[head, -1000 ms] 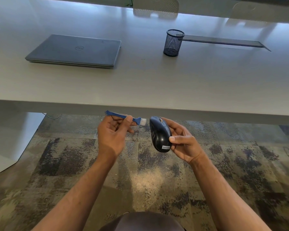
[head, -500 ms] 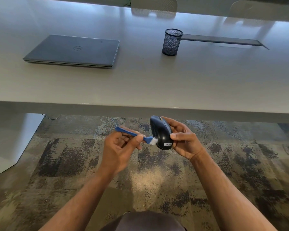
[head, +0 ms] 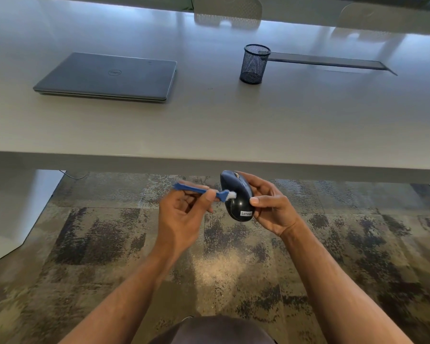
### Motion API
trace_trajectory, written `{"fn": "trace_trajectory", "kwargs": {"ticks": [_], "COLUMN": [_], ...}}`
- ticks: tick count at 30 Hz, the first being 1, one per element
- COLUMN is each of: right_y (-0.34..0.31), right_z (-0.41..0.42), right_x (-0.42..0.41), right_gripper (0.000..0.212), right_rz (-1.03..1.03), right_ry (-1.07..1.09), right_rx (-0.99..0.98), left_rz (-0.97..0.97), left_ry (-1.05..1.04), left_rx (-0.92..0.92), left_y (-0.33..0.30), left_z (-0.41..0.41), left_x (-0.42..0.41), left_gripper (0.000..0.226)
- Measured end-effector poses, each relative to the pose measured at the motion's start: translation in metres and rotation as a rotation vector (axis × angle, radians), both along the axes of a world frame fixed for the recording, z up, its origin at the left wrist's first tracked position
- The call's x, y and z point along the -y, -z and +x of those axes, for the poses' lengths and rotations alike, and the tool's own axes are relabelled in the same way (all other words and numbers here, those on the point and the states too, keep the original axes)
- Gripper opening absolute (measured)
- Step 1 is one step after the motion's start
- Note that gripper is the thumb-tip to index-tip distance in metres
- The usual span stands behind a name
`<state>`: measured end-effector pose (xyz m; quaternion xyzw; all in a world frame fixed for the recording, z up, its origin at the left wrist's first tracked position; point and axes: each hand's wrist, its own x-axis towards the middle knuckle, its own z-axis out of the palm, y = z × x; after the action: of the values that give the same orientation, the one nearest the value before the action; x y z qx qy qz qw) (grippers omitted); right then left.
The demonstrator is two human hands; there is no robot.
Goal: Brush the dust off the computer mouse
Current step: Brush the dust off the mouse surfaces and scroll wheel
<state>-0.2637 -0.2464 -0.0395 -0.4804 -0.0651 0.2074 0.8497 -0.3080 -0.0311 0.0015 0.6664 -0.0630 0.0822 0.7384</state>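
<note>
A blue brush [head: 199, 190] with white bristles is showing against a dark blue-black mouse [head: 236, 197] bearing a white label, a grey laptop [head: 109, 76] and black mesh cup [head: 255, 63] are lying on an off-white table [head: 283, 125], above mottled brown-grey carpet [head: 109, 232]

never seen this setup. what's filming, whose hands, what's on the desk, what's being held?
No robot here: a person wears one wide-angle camera on the head, looking forward and down. The left hand pinches a small blue brush, its white bristles against the side of a dark computer mouse, which the right hand grips. Both are held below the desk edge, over patterned carpet. On the desk lie a closed laptop and an upright black mesh cup.
</note>
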Motion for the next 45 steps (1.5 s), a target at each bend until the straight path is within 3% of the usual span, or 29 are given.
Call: {"fn": "trace_trajectory", "kwargs": {"ticks": [7,12,17,24,32,37,40,45], "right_y": [0.001,0.001,0.001,0.002,0.000,0.001,0.001,0.001], "right_z": [-0.001,-0.002,-0.001,-0.003,-0.003,-0.004,-0.004,-0.003], "right_x": [0.004,0.004,0.000,0.005,0.008,0.006,0.004,0.002], "right_gripper": [0.097,0.083,0.084,0.084,0.103,0.096,0.089,0.097], "right_rz": [-0.005,0.005,0.019,0.019,0.000,0.023,0.010,0.003], "right_ry": [-0.002,-0.008,-0.017,0.015,0.020,-0.001,-0.002,0.009], "right_rx": [-0.011,-0.017,-0.005,-0.013,-0.015,-0.023,-0.018,-0.009], "left_rz": [0.090,-0.005,0.104,0.057,0.149,0.019,0.003,0.050], "left_ry": [0.114,-0.052,-0.176,0.015,0.134,-0.008,-0.127,-0.143], "left_rx": [0.037,0.049,-0.061,0.033,0.176,0.127,0.060,0.021], "left_y": [0.009,-0.001,-0.005,0.004,0.009,0.001,-0.006,-0.006], "left_z": [-0.017,0.003,0.024,0.000,-0.016,-0.001,0.012,0.013], "left_x": [-0.005,-0.006,-0.003,0.001,-0.004,-0.004,-0.001,0.009], "left_gripper": [0.014,0.007,0.009,0.010,0.012,0.016,0.016,0.006]}}
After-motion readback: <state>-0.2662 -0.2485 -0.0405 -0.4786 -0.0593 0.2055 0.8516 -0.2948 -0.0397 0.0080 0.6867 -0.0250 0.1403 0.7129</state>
